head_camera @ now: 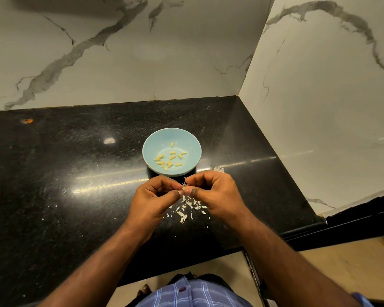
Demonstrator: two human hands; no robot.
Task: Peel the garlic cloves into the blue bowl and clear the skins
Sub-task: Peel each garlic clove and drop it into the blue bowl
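Note:
A light blue bowl (152, 142) stands on the black counter and holds several peeled yellowish garlic cloves (170, 158). Just in front of it, my left hand (153, 200) and my right hand (213, 191) meet fingertip to fingertip above the counter. Both pinch one small garlic clove (184, 185), mostly hidden by the fingers, with a bit of skin showing. A pile of white garlic skins (186, 209) lies on the counter under my hands.
The black granite counter (75, 173) sits in a corner of marble-patterned walls, back and right. More skin bits lie right of the bowl (218, 169) and scattered to the left. The counter's front edge runs near my body; its right end drops off.

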